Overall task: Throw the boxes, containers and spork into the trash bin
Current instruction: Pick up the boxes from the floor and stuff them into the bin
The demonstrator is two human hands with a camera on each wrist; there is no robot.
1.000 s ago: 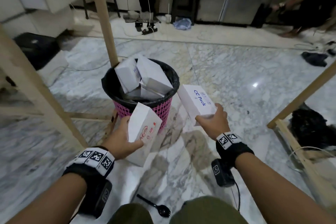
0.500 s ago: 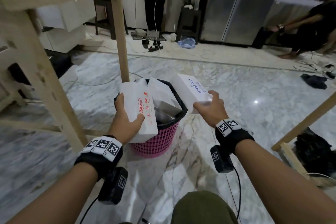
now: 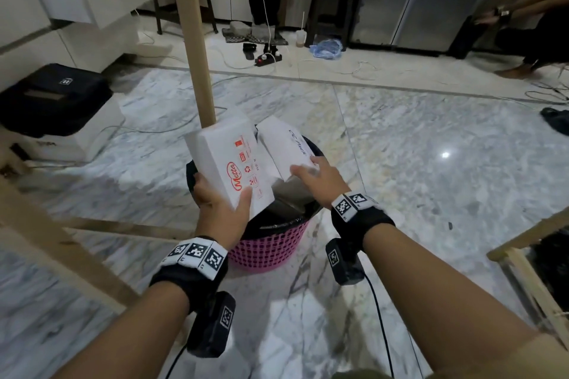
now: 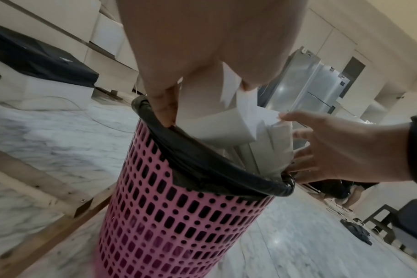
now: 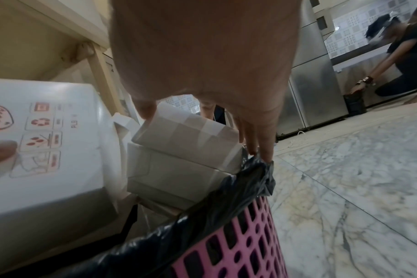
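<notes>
Left hand gripping a red-printed white box tilted over the pink trash bin. Right hand, fingers spread loosely, resting on a handwritten-label white box atop others filling the bin.

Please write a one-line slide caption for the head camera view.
Left hand grips a red-printed white box over the pink trash bin while the right hand sets another.

Grey-veined white marble floor carries a pink perforated trash bin lined with a black bag, standing directly beneath both gripping hands. A wooden table leg stands on the floor just beyond the bin.
</notes>
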